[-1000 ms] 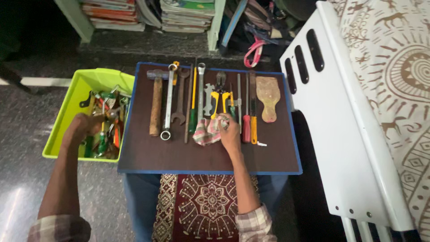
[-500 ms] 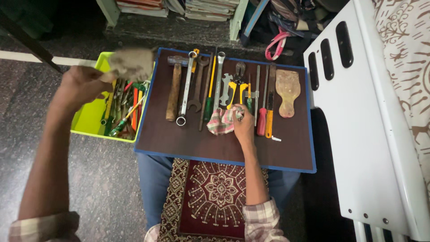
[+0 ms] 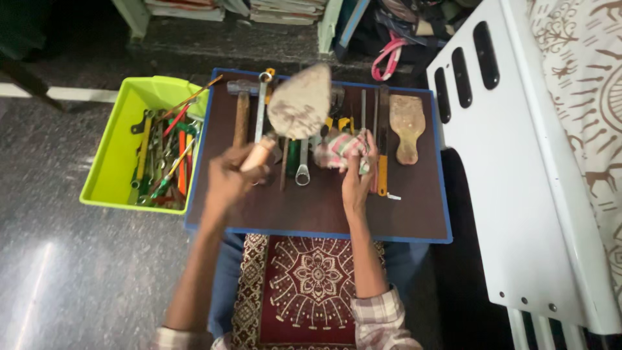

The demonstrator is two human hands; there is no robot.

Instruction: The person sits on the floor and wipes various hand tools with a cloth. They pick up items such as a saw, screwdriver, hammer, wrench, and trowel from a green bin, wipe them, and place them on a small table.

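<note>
Left hand (image 3: 228,178) grips a crusty trowel (image 3: 299,102) by its wooden handle, held above the tool board (image 3: 414,220); right hand (image 3: 355,175) clutches a checked rag (image 3: 337,150). That blade could easily knock the spanners (image 3: 303,165) underneath.

lime-green bin (image 3: 107,152), checked pink-green cloth (image 3: 340,150)

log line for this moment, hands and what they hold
left hand: holds trowel over board | right hand: grips checked cloth | bin: tools inside
</note>
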